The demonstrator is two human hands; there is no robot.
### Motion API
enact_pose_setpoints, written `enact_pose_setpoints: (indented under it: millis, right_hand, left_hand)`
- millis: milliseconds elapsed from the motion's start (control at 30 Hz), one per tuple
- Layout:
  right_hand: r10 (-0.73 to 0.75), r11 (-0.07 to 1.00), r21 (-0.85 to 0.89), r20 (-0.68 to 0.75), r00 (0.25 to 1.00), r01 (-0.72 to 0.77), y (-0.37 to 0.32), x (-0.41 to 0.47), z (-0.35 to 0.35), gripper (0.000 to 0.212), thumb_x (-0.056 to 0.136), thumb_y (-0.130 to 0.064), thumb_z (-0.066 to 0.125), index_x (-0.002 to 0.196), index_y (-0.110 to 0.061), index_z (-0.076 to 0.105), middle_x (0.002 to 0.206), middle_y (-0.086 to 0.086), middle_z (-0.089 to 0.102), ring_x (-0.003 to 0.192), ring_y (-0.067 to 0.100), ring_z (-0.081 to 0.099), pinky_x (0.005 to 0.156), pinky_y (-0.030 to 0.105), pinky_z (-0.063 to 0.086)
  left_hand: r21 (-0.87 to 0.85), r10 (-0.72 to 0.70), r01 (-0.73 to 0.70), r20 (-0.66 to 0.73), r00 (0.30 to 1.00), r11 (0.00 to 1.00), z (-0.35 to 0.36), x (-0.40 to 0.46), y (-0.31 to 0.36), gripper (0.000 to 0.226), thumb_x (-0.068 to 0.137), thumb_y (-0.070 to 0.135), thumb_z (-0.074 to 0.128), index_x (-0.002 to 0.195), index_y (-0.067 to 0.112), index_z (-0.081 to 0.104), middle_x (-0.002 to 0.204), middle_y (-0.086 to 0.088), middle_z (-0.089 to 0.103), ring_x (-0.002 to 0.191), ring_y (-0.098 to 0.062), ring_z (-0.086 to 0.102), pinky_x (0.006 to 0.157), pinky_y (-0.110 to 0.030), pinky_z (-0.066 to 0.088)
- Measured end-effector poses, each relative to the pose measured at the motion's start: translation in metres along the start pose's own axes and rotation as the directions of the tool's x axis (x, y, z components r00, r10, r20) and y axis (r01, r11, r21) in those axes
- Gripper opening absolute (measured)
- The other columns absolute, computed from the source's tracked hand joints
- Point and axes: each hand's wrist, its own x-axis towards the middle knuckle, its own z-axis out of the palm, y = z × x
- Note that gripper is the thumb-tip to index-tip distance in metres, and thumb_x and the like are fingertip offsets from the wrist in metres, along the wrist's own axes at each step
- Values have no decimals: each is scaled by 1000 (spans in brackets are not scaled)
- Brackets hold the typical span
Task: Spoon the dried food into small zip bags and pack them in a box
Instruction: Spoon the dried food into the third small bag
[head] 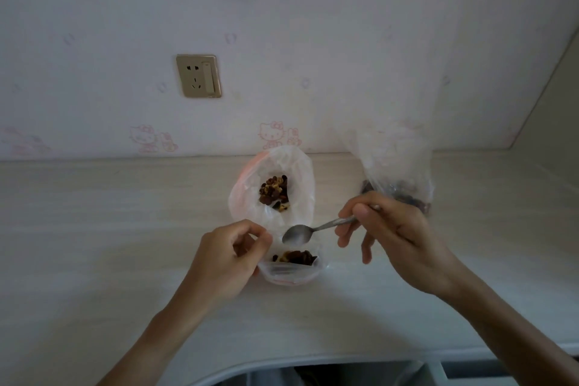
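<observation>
Filling: small zip bag (293, 269), held open on the counter (94, 229) just in front of the person, a small heap of dried food (296, 256) already inside.
Spoon: the spoon (297, 234) hovers over the bag's mouth, bowl looks empty, handle running up to the right.
Right hand: the right hand (388, 229) pinches the spoon handle between thumb and first fingers; the other fingers hang loosely curled below.
Left hand: the left hand (232, 252) has its fingers curled in, pinching the bag's left rim to keep the mouth spread.
Second bag: an open bag (275, 185) stands just behind the small one, rim rolled wide, with a pile of the same brown and pale pieces at its bottom; I cannot tell whether it is the supply or another portion.
Third bag: a tall clear plastic bag (396, 172) stands behind the right hand, dark dried pieces at its base.
Box: none in view.
Progress: early by my judgement; one small bag partly filled, not zipped, nothing packed; more spooning, sealing and boxing remain.
Surroundings: wall socket (199, 76) on the patterned wall above the counter.
</observation>
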Motion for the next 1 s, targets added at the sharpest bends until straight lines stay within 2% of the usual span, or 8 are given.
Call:
enact_pose_setpoints:
  millis: [167, 233, 300, 400, 500, 633, 733, 1000]
  right_hand:
    - [250, 917, 357, -170, 953, -177, 3, 22, 0, 30, 106, -24, 47, 99, -2, 67, 87, 22, 73, 76, 37, 72, 48, 37, 53]
    - [330, 894, 385, -218, 918, -230, 6, 34, 1, 29, 109, -19, 46, 100, -1, 67, 87, 22, 73, 74, 36, 72, 46, 35, 52]
    - [399, 878, 381, -251, 882, -289, 10, 46, 5, 29, 110, -18, 45, 102, 0, 66, 87, 21, 75, 71, 34, 72, 44, 33, 51]
    - [450, 868, 354, -259, 855, -349, 16, 66, 14, 28, 110, -18, 46, 102, 0, 66, 86, 19, 76, 69, 32, 73, 43, 33, 51]
    - [480, 860, 322, -243, 843, -397, 22, 81, 28, 29, 109, -19, 48, 99, 0, 66, 83, 18, 76, 67, 31, 74, 42, 34, 53]
    - [547, 817, 357, -230, 805, -453, 33, 93, 43, 30, 109, -21, 48, 99, 1, 65, 84, 20, 76, 69, 32, 75, 45, 34, 56]
    - [580, 788, 388, -203, 789, -479, 40, 96, 48, 31, 109, -21, 49, 97, 2, 65, 83, 21, 76, 70, 34, 76, 48, 36, 59]
    - [654, 710, 479, -177, 736, -516, 53, 98, 63, 32, 109, -19, 49, 98, 6, 65, 79, 20, 77, 71, 34, 78, 53, 34, 61]
  left_hand:
    - [37, 28, -27, -22, 999, 999, -10, 12, -7, 25, 95, 49, 67, 77, 32, 73, 65, 6, 72, 57, -8, 67, 63, -34, 58]
    - [111, 60, -45, -130, 990, 993, -17, 27, -12, 29, 92, 54, 68, 72, 32, 69, 58, 13, 64, 51, -2, 57, 53, -15, 42]
    - [139, 58, -19, -281, 958, 990, -23, 47, -17, 33, 87, 56, 73, 70, 29, 65, 59, 12, 61, 54, -1, 55, 52, -13, 38]
    - [153, 2, 66, -404, 915, 986, -23, 75, -21, 48, 74, 74, 71, 91, 30, 62, 80, 12, 64, 68, -2, 61, 61, -24, 44]
    - [230, -159, 217, -244, 957, 949, -16, 100, -22, 81, 74, 82, 68, 126, 21, 57, 114, 9, 64, 95, -12, 67, 80, -34, 55]
    - [204, -298, 322, -140, 944, 925, 0, 115, -28, 37, 84, 58, 71, 98, 24, 66, 89, 5, 71, 77, -13, 69, 64, -29, 53]
    - [232, -215, 262, -208, 954, 937, 7, 113, -35, 14, 91, 37, 67, 84, 25, 67, 74, 7, 69, 64, -8, 65, 53, -25, 45]
    - [76, -25, 45, -252, 967, 996, 12, 104, -34, 17, 94, 22, 64, 78, 25, 63, 69, 4, 66, 57, -3, 60, 47, -14, 40]
